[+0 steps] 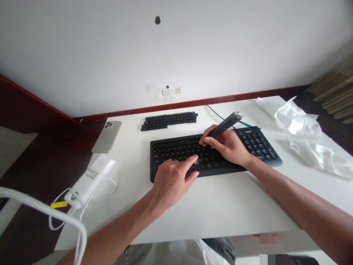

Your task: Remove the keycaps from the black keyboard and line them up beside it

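Note:
A black keyboard [179,167] lies across the middle of the white table. My left hand [172,178] rests over its front left part, thumb and index finger apart, the index fingertip beside a small pale spot [196,161] among the keys that I cannot identify. My right hand [230,145] is closed around a dark, long hand tool [224,125], tilted, with metal bits showing at its upper end. The tool's lower end is down at the keys near the keyboard's middle, partly hidden by my fingers. Behind the keyboard sits a block of loose black keycaps [169,120] set in rows.
On the left lie a phone [107,136] and a white power strip [91,180] with a yellow tag and looping cords. Crumpled white plastic wrapping [300,125] covers the right side of the white table [220,206]. A black cable [216,113] runs behind the keyboard.

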The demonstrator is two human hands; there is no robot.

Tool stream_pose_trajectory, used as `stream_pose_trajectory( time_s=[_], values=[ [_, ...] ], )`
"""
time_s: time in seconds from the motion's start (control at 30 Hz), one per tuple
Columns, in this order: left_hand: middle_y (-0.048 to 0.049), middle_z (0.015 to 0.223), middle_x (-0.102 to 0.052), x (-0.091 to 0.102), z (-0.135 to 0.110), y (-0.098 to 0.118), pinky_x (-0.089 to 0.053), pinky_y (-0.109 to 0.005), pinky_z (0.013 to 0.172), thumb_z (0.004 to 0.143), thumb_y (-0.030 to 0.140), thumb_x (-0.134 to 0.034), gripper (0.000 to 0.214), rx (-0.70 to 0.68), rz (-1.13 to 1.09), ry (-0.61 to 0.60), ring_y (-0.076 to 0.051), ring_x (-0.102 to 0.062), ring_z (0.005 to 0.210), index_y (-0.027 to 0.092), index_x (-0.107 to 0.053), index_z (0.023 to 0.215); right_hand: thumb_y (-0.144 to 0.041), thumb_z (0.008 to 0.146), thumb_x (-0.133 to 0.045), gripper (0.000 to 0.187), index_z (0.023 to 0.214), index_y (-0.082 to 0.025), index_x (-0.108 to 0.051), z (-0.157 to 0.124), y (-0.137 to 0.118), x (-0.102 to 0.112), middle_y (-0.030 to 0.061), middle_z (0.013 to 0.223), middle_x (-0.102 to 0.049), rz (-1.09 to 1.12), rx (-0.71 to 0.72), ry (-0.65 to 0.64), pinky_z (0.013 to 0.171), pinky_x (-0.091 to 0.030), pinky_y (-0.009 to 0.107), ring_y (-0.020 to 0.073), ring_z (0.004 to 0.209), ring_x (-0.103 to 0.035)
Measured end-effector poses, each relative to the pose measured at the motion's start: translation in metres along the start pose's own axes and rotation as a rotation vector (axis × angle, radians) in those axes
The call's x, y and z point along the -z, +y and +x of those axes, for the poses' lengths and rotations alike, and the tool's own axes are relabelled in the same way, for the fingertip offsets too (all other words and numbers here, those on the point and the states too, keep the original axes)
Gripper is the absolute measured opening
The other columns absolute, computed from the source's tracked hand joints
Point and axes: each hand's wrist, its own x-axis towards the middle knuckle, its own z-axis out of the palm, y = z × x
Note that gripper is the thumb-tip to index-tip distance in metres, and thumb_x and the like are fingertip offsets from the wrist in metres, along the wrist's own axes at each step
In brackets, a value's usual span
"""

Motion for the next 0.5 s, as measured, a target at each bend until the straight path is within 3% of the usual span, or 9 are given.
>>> stream_pose_trajectory(
  time_s=[0.17,0.5],
  values=[
    [0.0032,0.071,-0.072,-0.0046,0.008,-0.0018,-0.051,-0.024,0.069,0.093,0.034,-0.075,0.033,0.062,-0.038,-0.003,-0.013,-0.066,0.063,0.027,-0.074,0.125,-0.052,0.099,-0.067,0.032,0.098,-0.02,-0.065,0.004,0.006,0.0023,0.0093,0.092,-0.076,0.051,-0.028,0.097,0.064,-0.055,0.034,0.0224,0.08,-0.071],
    [0.0042,0.064,-0.068,-0.0065,0.008,-0.0086,-0.048,-0.025,0.067,0.093,0.026,-0.072,0.017,0.026,-0.033,0.056,-0.012,-0.06,0.058,0.026,-0.079,0.108,-0.055,0.098,-0.066,0.037,0.099,-0.018,-0.066,0.0049,0.0074,0.0018,0.0105,0.093,-0.077,0.09,-0.04,0.056,0.067,-0.058,0.034,0.0214,0.078,-0.071]
  ],
)
